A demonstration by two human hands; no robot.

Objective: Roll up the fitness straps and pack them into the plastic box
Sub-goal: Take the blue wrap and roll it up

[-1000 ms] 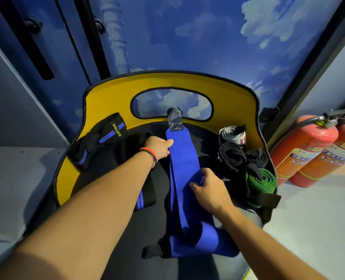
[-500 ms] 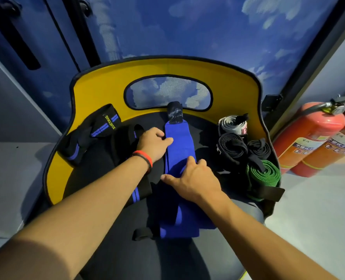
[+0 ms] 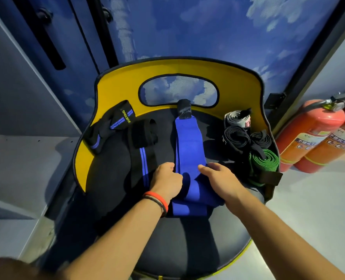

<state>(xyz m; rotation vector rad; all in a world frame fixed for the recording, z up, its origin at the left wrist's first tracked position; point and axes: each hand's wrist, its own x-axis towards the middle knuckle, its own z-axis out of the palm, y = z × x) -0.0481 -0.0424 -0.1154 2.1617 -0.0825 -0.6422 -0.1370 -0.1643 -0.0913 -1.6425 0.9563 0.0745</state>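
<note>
Drawn back to the six-o'clock end of the long blue fabric fitness strap (image 3: 188, 142), your left hand (image 3: 166, 180) grips it, your right hand (image 3: 220, 179) lies on it, hold unclear; rolling looks ready to start.

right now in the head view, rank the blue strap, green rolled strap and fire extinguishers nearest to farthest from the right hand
From the right hand:
1. blue strap, touching the hand, mid chair seat.
2. green rolled strap, at the seat's right edge.
3. fire extinguishers, far right, beyond the seat.
</note>
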